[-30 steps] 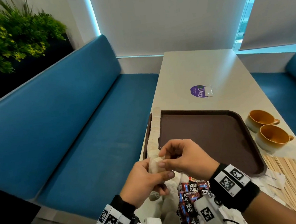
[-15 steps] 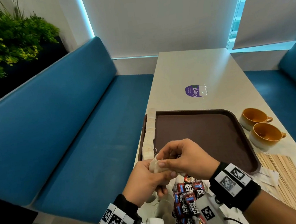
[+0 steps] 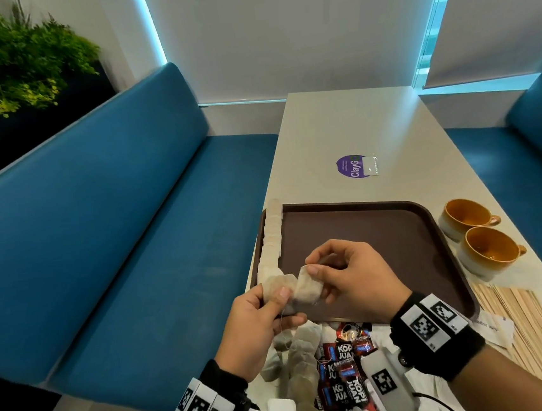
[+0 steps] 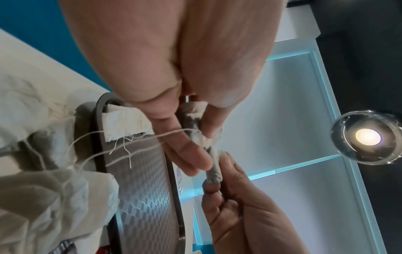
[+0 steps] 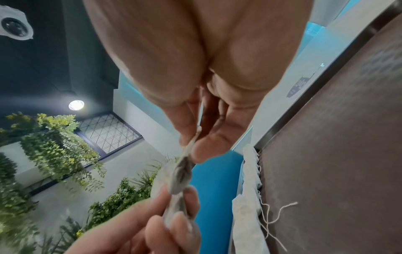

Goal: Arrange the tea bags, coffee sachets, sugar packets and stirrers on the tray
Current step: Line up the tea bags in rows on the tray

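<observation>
- Head view: the left hand (image 3: 257,319) and right hand (image 3: 352,273) each pinch a tea bag (image 3: 307,289) over the near left corner of the brown tray (image 3: 382,237); a row of tea bags (image 3: 271,238) lines its left rim.
- Left wrist view: left fingers (image 4: 191,154) are clamped on a bag.
- Right wrist view: right fingers (image 5: 208,146) pinch a bag's top edge.

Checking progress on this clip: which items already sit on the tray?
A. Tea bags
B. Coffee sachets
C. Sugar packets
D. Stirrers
A: a row of tea bags lines the left rim of the tray; the sachets and stirrers lie on the table.
</observation>
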